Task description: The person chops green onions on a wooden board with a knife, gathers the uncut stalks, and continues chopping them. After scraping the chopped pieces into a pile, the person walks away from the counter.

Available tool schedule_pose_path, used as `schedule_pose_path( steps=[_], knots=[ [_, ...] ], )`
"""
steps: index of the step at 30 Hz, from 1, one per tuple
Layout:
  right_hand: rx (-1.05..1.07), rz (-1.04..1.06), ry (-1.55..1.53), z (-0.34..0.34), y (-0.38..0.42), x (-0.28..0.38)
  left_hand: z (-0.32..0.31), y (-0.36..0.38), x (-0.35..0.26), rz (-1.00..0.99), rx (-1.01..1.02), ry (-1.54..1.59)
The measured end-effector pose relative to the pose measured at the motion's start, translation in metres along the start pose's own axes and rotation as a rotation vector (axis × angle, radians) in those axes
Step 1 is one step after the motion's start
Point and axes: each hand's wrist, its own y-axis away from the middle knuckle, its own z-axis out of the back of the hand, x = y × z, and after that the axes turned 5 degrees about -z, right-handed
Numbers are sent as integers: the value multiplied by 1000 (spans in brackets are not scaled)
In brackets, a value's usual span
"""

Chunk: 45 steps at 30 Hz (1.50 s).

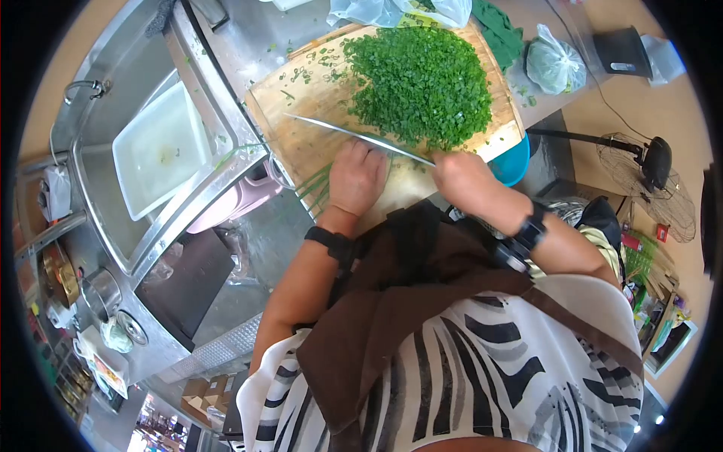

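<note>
A long knife [339, 129] lies across the wooden cutting board [275, 109], its tip toward the left. My right hand [463, 177] is wrapped round the knife's handle at the board's near right edge. Just below the blade, my left hand [357, 178] presses with bent fingers on long green stalks [316, 185], which stick out to its left. Beyond the blade, a big heap of chopped greens [422, 83] covers the right part of the board, and small cut rings are scattered at the far left.
Left of the board is a metal sink [96, 184] holding a white tub [160, 154]. A blue bowl [512, 164] sits below the board's right corner. Plastic bags [556, 62] and a green cloth [497, 34] lie beyond. A black fan [657, 162] stands at the right.
</note>
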Motion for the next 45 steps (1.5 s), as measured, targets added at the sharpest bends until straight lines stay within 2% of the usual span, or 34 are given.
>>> schedule_pose_path(
  steps=[4, 6, 8, 12, 16, 21, 27, 28, 30, 33, 36, 39, 43, 45],
  knots=[
    [-75, 48, -61, -1, -29, 17, 12, -6, -11, -7, 9, -4],
    [-85, 29, -100, 4, -24, 15, 7, -3, -6, 8, 47, 31],
    [-150, 29, -162, -3, -14, 5, 5, -4, -3, -6, -8, 24],
    [2, 28, -35, 20, 21, -3, 2, 3, -3, 0, -55, 13],
    [36, 27, 6, 9, 17, -5, 3, 1, -2, -9, -70, 11],
    [-41, 58, -52, -6, -31, 26, 7, 2, -4, 16, -26, -14],
    [-129, 73, -157, 3, -12, 7, 5, 5, 2, -24, -36, 50],
    [-118, 69, -157, 8, 0, 5, 6, 7, 0, -15, -32, 57],
    [41, -4, -76, 27, 20, 3, 5, 4, 0, -39, -65, 15],
    [44, 18, -32, 14, 28, -8, 3, 7, 2, -30, -65, 24],
    [36, 38, -55, -6, -6, 6, 6, 7, -1, -5, -8, -12],
    [41, 36, -48, -8, -31, 28, 11, 4, -3, 14, 39, -63],
    [82, 5, -105, 8, -34, 25, 22, -2, -9, -15, 43, -132],
    [86, -31, -180, 8, -38, 17, 21, 1, -6, 13, 46, -6]
  ],
)
